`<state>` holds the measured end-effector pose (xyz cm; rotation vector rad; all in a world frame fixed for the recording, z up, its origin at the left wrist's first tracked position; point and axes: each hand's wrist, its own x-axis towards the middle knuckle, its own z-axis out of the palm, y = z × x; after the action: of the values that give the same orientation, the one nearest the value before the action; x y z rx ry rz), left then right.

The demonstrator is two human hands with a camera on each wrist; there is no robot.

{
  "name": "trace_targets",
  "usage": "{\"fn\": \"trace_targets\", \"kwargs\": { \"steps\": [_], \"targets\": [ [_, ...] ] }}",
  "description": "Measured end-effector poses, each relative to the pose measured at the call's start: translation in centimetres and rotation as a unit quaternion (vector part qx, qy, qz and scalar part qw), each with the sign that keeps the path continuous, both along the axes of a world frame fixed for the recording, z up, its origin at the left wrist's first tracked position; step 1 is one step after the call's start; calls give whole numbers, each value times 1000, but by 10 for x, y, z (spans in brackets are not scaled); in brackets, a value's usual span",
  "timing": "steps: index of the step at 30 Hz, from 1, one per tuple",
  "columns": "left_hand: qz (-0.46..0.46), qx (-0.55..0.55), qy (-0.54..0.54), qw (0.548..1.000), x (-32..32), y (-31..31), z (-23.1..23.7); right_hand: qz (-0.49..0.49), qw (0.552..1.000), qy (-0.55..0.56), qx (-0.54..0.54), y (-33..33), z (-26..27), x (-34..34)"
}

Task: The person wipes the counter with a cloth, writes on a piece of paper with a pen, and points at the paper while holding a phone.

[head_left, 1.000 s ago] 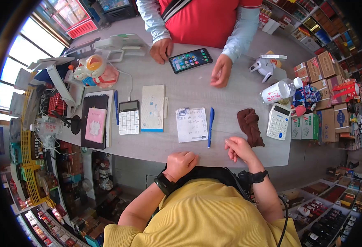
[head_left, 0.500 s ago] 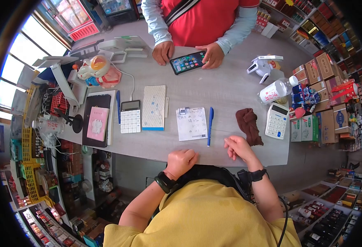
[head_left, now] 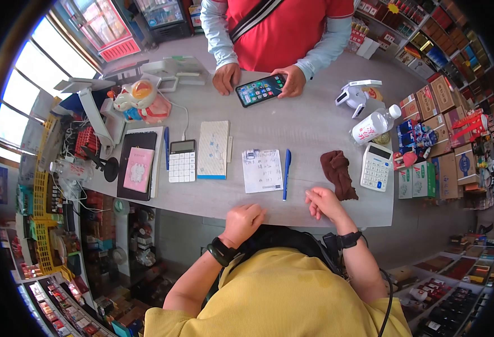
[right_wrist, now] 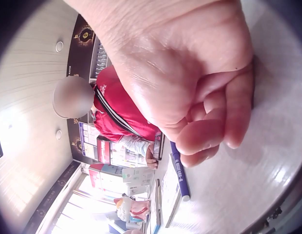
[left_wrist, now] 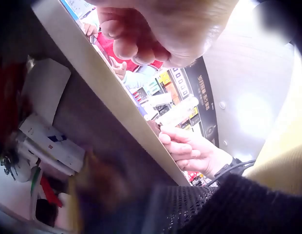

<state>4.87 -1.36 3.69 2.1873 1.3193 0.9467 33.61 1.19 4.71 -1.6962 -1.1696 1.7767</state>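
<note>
My left hand (head_left: 243,222) rests at the counter's near edge, fingers loosely curled and holding nothing. In the left wrist view its curled fingers (left_wrist: 136,46) hang above the edge. My right hand (head_left: 324,203) lies on the counter with bent fingers and nothing in its grasp. Between and beyond my hands are a handwritten paper slip (head_left: 262,181) and a capped blue pen (head_left: 287,174). A crumpled brown cloth (head_left: 339,174) lies just past my right hand. Across the counter, a person in red has one hand (head_left: 293,82) on the edge of a lit smartphone (head_left: 258,91).
A white calculator (head_left: 377,167) and a clear bottle (head_left: 375,126) stand at right. Leftward are another calculator (head_left: 182,163), a receipt pad (head_left: 213,149), a pink notebook (head_left: 139,168) and a cat figurine (head_left: 140,101). Stacked boxes (head_left: 446,129) adjoin the counter's right side.
The other person's hand has moved from the bare counter to the smartphone's edge and stays there. My two hands have kept their places; the head view has shifted slightly.
</note>
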Motion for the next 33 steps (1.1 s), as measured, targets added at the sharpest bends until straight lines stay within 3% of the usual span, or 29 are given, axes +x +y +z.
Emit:
{"fn": "trace_targets", "kwargs": {
  "steps": [4, 6, 9, 33],
  "targets": [
    [30, -11, 24, 999, -6, 2, 11, 4, 1000, -3, -3, 0, 1, 0],
    [0, 62, -27, 998, -6, 11, 9, 3, 1000, -1, -1, 0, 2, -1],
    [-11, 80, -1, 997, -8, 16, 9, 2, 1000, 1, 2, 0, 2, 0],
    [-6, 85, 36, 996, -10, 23, 1, 5, 1000, 1, 1, 1, 1, 0]
  ]
}}
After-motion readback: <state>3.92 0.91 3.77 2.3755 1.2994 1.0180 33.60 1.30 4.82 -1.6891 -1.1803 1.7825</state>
